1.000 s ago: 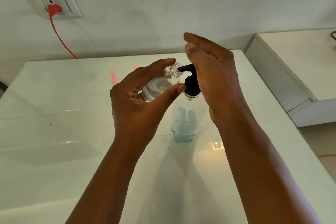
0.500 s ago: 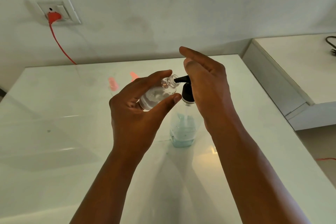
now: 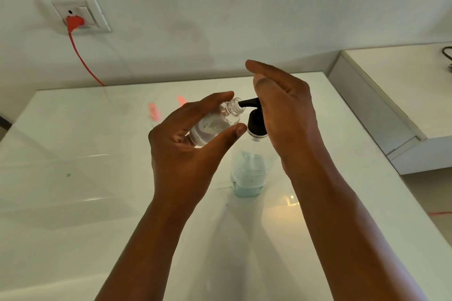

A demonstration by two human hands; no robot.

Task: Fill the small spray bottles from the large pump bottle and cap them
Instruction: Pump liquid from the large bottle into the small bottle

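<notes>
Two unlabelled bottles [image 3: 215, 124] (no legible writing)

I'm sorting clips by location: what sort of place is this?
Probably a room in a home. A glossy white table stands against a plain wall with a socket holding a red plug, and a white ledge sits alongside.

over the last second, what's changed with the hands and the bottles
The right hand has pushed the black pump head a little lower on the large pump bottle. The left hand still holds the small spray bottle tilted, mouth at the nozzle.
</notes>
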